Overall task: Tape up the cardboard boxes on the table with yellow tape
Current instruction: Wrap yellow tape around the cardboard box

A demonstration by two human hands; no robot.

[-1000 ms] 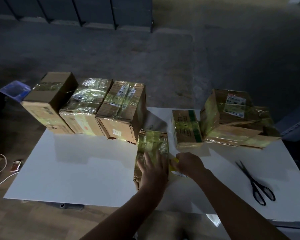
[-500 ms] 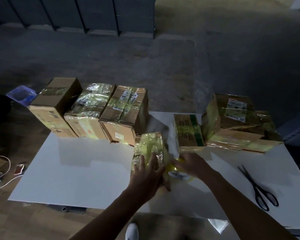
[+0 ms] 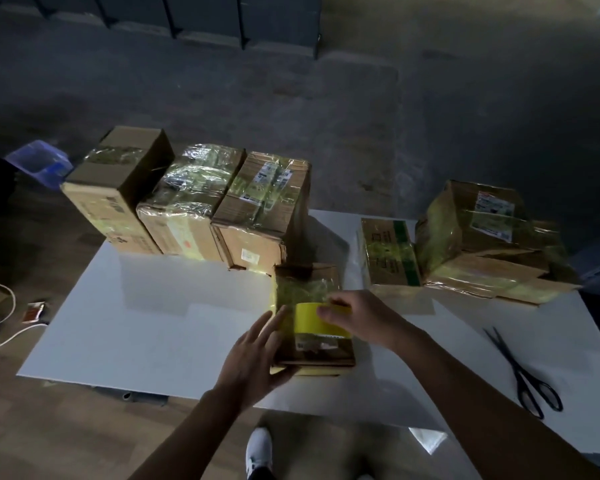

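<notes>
The small cardboard box sits in the lower centre of the frame, near the front edge of the white desk, its top already glossy with film. Across that top lies the yellow tape roll, held by the right hand, whose fingers curl over the roll's right rim. This looks like the start of a new strip across the lid. The left hand is spread, with straight fingers flat against the box's left face and the thumb along its near bottom edge. That is probably to brace the light box so the pull of the tape does not drag it.

A second ago the left hand lay on top of the box and the roll was low at its right side. Half a second ago the box was tipped up. Now it rests flat, closer to the person, and the roll has come up onto the lid.

Behind it, in the upper left, stands a row of three boxes, all showing tape. To the right are a green-striped box and a larger crumpled box. Black scissors lie at the lower right, well apart from both hands.
</notes>
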